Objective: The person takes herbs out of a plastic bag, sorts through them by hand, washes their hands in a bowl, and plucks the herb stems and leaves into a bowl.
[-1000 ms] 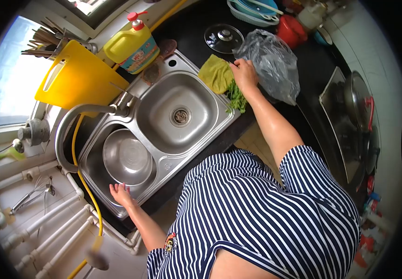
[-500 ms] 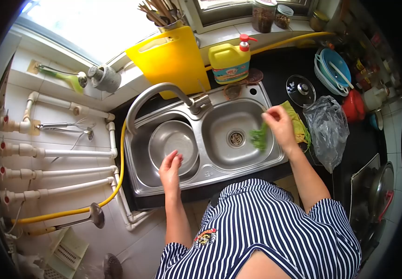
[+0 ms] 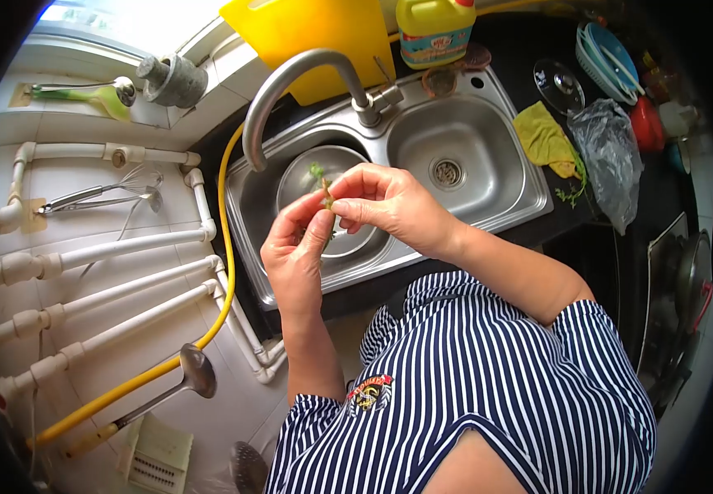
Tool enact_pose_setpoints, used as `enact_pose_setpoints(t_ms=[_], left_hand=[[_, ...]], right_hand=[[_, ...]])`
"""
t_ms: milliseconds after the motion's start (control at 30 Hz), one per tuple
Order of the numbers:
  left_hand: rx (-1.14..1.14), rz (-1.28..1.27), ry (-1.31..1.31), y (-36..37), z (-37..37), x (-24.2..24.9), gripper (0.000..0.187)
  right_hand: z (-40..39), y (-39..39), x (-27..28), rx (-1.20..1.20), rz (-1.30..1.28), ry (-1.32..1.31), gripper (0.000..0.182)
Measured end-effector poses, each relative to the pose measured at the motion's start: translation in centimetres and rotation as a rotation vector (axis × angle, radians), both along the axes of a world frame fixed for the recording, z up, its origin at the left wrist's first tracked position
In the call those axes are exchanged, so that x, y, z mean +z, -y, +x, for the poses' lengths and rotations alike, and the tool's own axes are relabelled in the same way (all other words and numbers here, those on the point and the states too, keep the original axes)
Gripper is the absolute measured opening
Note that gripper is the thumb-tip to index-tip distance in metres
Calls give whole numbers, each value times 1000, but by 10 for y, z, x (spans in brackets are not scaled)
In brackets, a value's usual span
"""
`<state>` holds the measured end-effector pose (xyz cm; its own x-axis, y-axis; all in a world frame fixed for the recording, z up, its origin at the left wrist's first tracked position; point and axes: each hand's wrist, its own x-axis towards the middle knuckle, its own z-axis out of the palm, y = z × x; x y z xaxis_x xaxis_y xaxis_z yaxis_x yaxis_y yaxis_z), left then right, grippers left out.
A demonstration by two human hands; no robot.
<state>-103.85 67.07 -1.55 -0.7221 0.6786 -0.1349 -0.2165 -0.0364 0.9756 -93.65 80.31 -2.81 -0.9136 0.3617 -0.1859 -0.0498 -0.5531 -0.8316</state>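
Note:
My left hand (image 3: pixel 297 251) and my right hand (image 3: pixel 393 207) meet above the left sink basin, fingertips pinched together. Between them is a small sprig of leafy green herb (image 3: pixel 317 171), its stem in both pinches and a few leaves showing above. Fingers cover most of the stem. Below the hands a round steel bowl (image 3: pixel 293 183) sits in the left basin, partly hidden by them; a bit of green shows near its lower side. More herb sprigs (image 3: pixel 570 195) lie on the black counter beside a yellow cloth (image 3: pixel 544 136).
A curved faucet (image 3: pixel 290 72) arches over the left basin. The right basin (image 3: pixel 422 136) has a drain strainer (image 3: pixel 446 173). Behind stand a yellow cutting board (image 3: pixel 323 41) and a yellow jug (image 3: pixel 434 37). A clear plastic bag (image 3: pixel 607 160) and glass lid (image 3: pixel 559 86) are at right.
My right hand has come left from the right basin, carrying the herb sprig to my left hand. Both hands now pinch it over the bowl. The camera view has tilted and shifted.

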Motion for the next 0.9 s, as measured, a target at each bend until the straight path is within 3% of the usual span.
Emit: enact_pose_setpoints(t_ms=[100, 267, 367, 533, 833, 900], left_hand=[[16, 9, 36, 10, -22, -15, 14], [-40, 27, 121, 11, -33, -15, 17], [-7, -21, 18, 5, -31, -14, 16], [28, -38, 110, 9, -42, -37, 17], [53, -183, -40, 1, -39, -43, 19], [56, -208, -35, 0, -40, -45, 19]], right_hand=[[-12, 8, -4, 34, -2, 18, 23], [-23, 11, -11, 1, 26, 144, 29], [-30, 8, -20, -59, 127, 67, 26], [-35, 2, -30, -1, 123, 103, 25], [-40, 7, -48, -79, 188, 150, 24], [-40, 7, -44, -73, 494, 227, 23]])
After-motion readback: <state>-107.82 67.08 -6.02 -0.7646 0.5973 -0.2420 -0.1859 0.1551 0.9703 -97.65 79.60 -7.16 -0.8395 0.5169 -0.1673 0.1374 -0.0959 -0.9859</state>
